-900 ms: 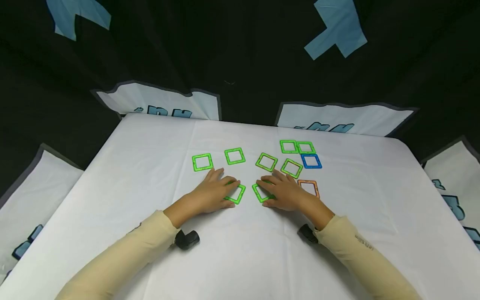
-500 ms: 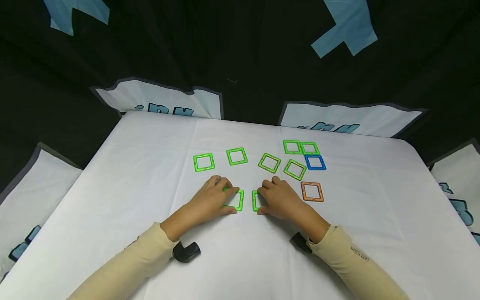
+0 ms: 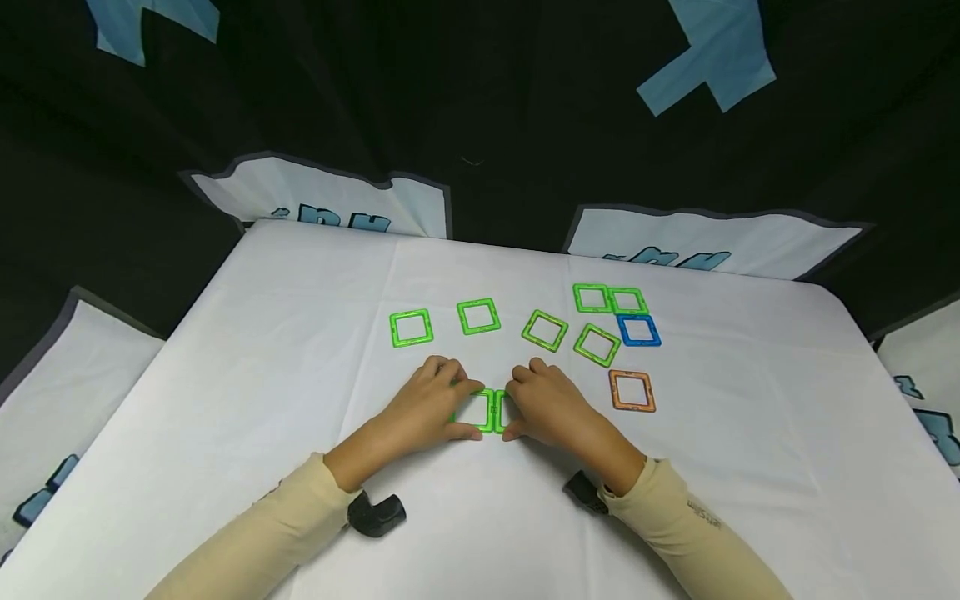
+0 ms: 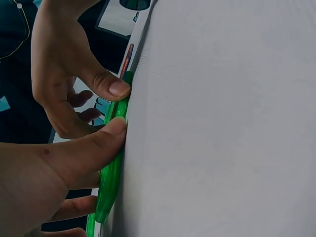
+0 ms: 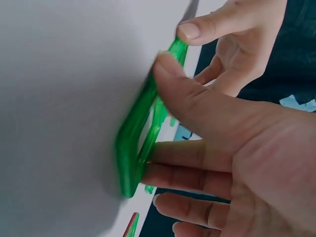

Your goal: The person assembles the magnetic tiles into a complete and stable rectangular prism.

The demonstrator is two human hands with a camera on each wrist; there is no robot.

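Green square frames [image 3: 491, 411], head view: touching edge to edge on white table [image 3: 442, 533], with joint long axis left-to-right, pinched by left hand [image 3: 429, 408] and right hand [image 3: 551, 405]. Left wrist view: seen edge-on, running steeply upward. Right wrist view: slanting up rightward.

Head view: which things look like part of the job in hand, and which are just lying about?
Apparently in the job:
left held green square frame
right held green square frame

Apparently just lying about:
six other green square frames
blue square frame
orange square frame
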